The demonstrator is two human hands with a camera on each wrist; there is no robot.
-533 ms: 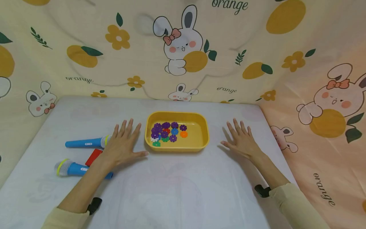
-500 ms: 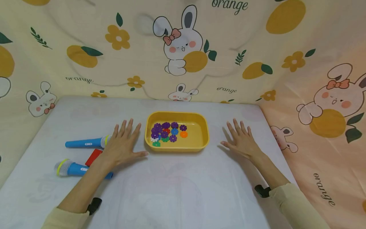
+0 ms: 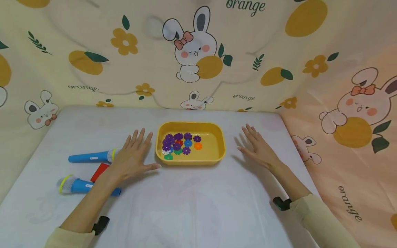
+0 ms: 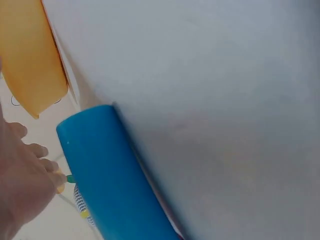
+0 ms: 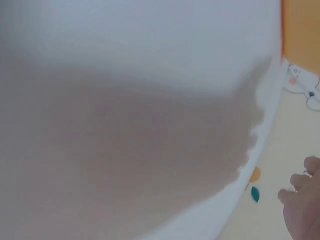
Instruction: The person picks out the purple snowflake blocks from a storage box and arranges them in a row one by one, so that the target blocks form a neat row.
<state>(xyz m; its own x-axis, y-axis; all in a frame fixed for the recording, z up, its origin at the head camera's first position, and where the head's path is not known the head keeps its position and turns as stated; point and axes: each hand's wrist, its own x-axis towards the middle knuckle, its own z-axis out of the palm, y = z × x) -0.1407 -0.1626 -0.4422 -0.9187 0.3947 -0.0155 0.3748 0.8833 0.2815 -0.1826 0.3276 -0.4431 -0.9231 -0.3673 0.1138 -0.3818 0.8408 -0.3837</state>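
My left hand (image 3: 131, 160) is spread flat to the left of a yellow tray (image 3: 214, 158), its thumb pointing toward the tray's near left corner. It holds nothing. On the tray's other side my right hand (image 3: 258, 148) is held out with straight fingers, its shadow falling on the table beside it. Inside the tray, mostly at the left, lie several flower-shaped plastic discs: purple (image 3: 176, 146), blue, green, red, white and orange (image 3: 198, 146). In the left wrist view a blue microphone handle (image 4: 110, 170) fills the middle, with the hand's fingers (image 4: 37, 150) at the left edge.
Two blue toy microphones with grey heads lie left, an upper one (image 3: 88, 157) and a lower one (image 3: 81, 186), both partly covered by my left hand and forearm. Between them is a red block (image 3: 99, 172). A patterned cloth backdrop (image 3: 124, 72) rises behind the white table (image 3: 192, 203).
My right hand has tilted and its fingers have drawn closer together. The head view has shifted slightly. My left hand, the tray and the microphones stay as they were.
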